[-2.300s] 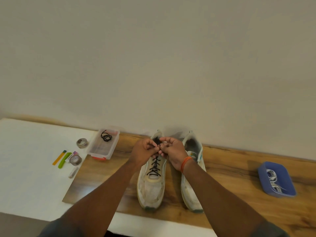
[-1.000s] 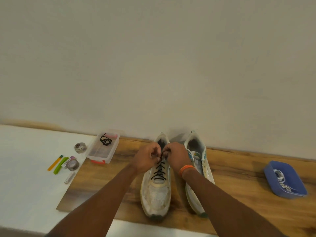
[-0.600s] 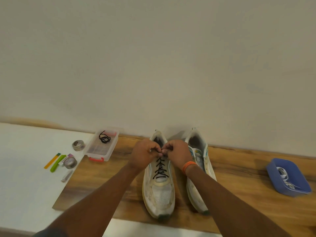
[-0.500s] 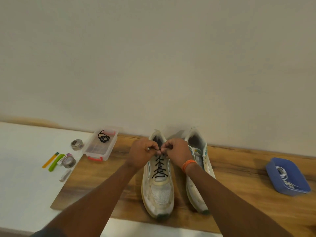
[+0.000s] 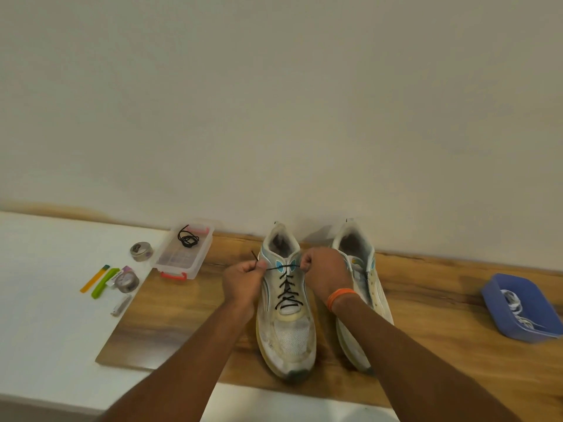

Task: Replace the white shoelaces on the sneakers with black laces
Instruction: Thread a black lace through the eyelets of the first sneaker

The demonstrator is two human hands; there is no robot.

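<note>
Two worn white sneakers stand side by side on a wooden board (image 5: pixel 170 327), toes toward me. The left sneaker (image 5: pixel 286 333) carries a black lace (image 5: pixel 287 292) crossed through its eyelets. My left hand (image 5: pixel 243 283) pinches one lace end beside the shoe's collar, and my right hand (image 5: pixel 324 274) grips the other end; the lace runs taut between them. The right sneaker (image 5: pixel 365 287) shows no lace and is partly hidden by my right forearm. A second black lace (image 5: pixel 188 239) lies coiled in a clear plastic box (image 5: pixel 182 257).
A blue tray (image 5: pixel 518 309) with white laces sits at the right on the board. Left of the board, on the white table (image 5: pixel 45 300), lie tape rolls (image 5: pixel 128 281), a green and a yellow strip, and a small metal tool. A wall stands close behind.
My hands, held together over the tongue before, have drawn apart to either side of the left sneaker, pulling the black lace ends outward and taut.
</note>
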